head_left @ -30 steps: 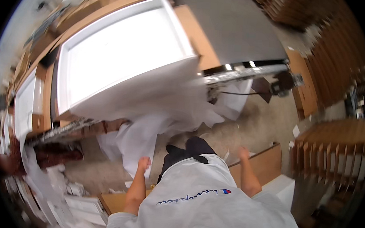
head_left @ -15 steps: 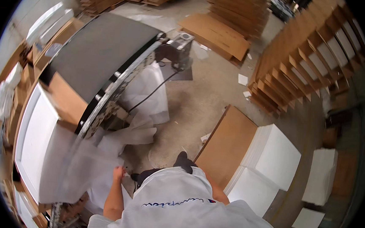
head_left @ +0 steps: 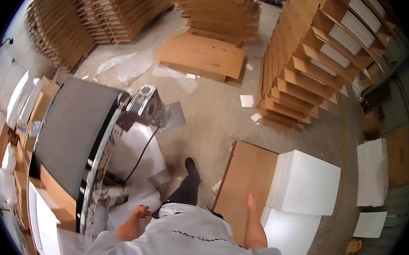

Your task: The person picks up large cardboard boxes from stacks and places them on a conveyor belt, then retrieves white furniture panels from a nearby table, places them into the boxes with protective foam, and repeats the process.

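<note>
My left hand [head_left: 141, 211] hangs by my left side, its fingers loosely curled and a little apart, with nothing seen in them. The nearest things to it are crumpled translucent foam sheeting [head_left: 138, 194] and the conveyor's chipped metal frame [head_left: 97, 179]. Over a brown board [head_left: 249, 171] on my right is my right hand [head_left: 250, 198]; motion smears its fingers, and whether it touches the board I cannot make out. White sheets in two stacks, a far stack [head_left: 307, 182] and a near stack [head_left: 292, 231], lie beside that hand on the board's right part.
A dark conveyor belt [head_left: 74, 128] with a motor [head_left: 144, 102] stands on the left, a black cable [head_left: 141, 158] hanging from it. An open carton [head_left: 59, 202] sits at its near end. Ahead lies a flat carton [head_left: 200, 56]; tall cardboard stacks [head_left: 293, 72] stand beyond.
My view has turned left and I have stepped forward, so the conveyor sits lower in the picture. My right hand, hidden before, now shows over the brown board.
</note>
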Tool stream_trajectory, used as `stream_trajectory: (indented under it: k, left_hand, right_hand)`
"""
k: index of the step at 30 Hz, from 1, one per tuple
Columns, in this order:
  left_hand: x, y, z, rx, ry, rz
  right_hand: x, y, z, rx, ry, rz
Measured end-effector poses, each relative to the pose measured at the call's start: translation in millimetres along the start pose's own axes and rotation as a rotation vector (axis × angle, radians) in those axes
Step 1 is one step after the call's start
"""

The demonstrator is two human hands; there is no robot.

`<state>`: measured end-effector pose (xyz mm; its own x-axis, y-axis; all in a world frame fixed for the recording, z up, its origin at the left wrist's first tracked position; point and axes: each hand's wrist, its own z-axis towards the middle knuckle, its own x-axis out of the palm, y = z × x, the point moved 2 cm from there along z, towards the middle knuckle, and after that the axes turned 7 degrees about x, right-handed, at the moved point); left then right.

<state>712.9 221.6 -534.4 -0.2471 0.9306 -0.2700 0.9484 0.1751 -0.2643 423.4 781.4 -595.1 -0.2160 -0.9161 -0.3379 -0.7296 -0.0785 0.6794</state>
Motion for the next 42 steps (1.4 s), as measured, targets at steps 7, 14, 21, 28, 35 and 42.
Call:
stream_trajectory:
  k: [7,14,21,28,35,42]
  left_hand:
    - [6.8,-332.4,182.2,0.593,0.058,0.717]
    - [158.1,-734.1,82.1,1.095,0.105,0.396]
    - [150.9,-832.2,108.5,1.167,0.233,0.513]
    - [-2.4,-769.1,222.4,0.562,-0.168,0.482]
    - [-77.8,-849.0,266.3,0.343,-0.214,0.269]
    - [-61.9,-965.1,307.2,0.317,-0.055,0.497]
  right_hand:
    - [76.4,51.1,-65.8,0.153,0.480,-0.692]
    - [146.8,167.1,38.4,0.199,0.385,-0.624]
    - [299.9,312.5,236.4,0.094,0.448,-0.831]
    - [464.3,651.4,427.3,-0.371,0.202,-1.051]
    - [665.1,908.7,431.1,-0.801,0.126,-0.766]
    - [857.6,843.7,315.9,-0.726,0.957,-0.898]
